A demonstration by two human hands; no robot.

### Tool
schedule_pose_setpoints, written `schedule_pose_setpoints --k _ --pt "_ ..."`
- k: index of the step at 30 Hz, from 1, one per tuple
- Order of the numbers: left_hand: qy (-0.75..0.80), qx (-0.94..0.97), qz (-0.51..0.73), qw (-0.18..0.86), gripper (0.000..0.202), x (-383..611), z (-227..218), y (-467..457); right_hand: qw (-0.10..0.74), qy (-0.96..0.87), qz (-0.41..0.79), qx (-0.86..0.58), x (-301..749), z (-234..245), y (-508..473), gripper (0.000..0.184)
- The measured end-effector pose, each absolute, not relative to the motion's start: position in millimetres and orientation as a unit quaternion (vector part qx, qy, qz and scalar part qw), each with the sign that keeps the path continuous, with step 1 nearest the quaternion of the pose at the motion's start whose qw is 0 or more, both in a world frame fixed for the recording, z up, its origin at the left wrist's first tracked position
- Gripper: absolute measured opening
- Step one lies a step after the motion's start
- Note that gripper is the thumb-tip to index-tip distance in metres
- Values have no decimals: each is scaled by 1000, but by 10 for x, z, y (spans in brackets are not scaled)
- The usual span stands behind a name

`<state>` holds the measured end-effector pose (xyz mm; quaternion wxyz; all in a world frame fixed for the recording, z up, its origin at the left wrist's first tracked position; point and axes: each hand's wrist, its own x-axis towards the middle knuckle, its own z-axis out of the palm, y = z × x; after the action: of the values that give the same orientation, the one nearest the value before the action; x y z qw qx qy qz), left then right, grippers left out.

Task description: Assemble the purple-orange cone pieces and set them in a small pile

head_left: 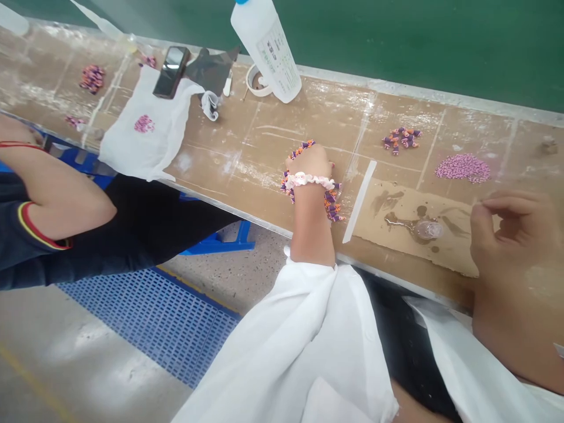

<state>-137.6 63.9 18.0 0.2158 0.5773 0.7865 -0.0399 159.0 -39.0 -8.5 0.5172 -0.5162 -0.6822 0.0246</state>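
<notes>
The heap of purple and orange pieces point(331, 205) lies at the near edge of the tabletop, about midway along it. The left hand point(309, 161) rests on top of the heap, with a pink scrunchie point(308, 180) around its wrist. Its fingers are tucked under and hidden, so I cannot tell whether it grips any pieces. The right hand point(513, 232) hovers over the near edge further right. It is loosely curled with thumb laid toward forefinger, and I cannot tell whether it pinches anything. Between the 2 hands lies a cardboard sheet point(396, 238), stained wet, with a small clear blob point(427, 229) on it (glue or a cap, too small to tell). A white strip point(360, 201) runs along its left side. Toward the far edge sit a smaller purple and orange cluster point(402, 140) and a pink pile point(462, 168). A white bottle point(267, 50) stands at the far edge. A co-worker's arm point(57, 197) crosses the tabletop's left end.
</notes>
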Motion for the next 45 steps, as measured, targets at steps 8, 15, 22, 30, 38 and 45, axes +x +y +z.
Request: schedule_pose_setpoints --k 8,15,22,30,38,45 --pt "792 575 -67 195 21 -1274 136 683 483 -681 -7 -551 1607 -47 -342 13" --pt "730 620 129 256 12 -1103 58 687 261 -740 39 -618 1768 -284 -140 23" --pt "461 674 329 473 8 -595 -49 590 207 -751 45 -625 1771 -440 -36 36" --pt "377 556 396 626 19 -248 -96 348 247 -737 51 -627 1768 -464 -29 26" --pt "330 501 360 714 18 -143 -87 221 283 -703 46 -651 1782 -456 -20 17" --pt "336 466 401 714 7 -151 -66 254 324 -663 33 -674 1798 -359 -61 18"
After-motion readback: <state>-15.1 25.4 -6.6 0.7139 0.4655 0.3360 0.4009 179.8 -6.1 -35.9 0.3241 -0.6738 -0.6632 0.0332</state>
